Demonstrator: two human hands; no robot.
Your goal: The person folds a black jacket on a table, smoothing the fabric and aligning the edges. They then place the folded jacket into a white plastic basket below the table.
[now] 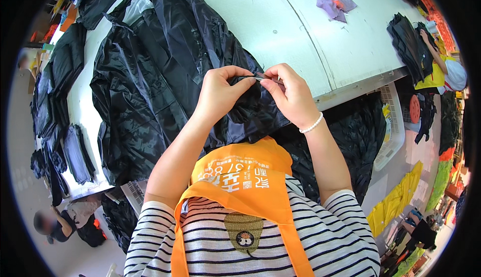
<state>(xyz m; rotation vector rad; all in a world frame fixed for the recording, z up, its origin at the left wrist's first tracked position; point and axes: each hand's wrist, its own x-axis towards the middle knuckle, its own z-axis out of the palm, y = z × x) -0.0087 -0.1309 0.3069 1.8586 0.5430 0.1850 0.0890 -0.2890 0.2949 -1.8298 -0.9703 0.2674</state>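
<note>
A glossy black jacket (150,76) lies spread across the white table, its lower part hanging toward my apron. My left hand (223,91) is closed in a pinch on a bit of the jacket's black fabric. Close beside it, my right hand (293,96) is closed around a slim, silvery metal tool (259,78). The tool's thin tip reaches the fabric near my left fingertips. Most of the tool is hidden by my fingers, so its exact kind does not show. A pale beaded bracelet circles my right wrist.
The white table (270,16) runs away ahead. A crumpled purple cloth (333,4) lies at its far right. Folded black garments (62,71) line the left side. Below the table edge, a white basket (393,144) borders dark fabric. Another person (453,74) handles black garments at right.
</note>
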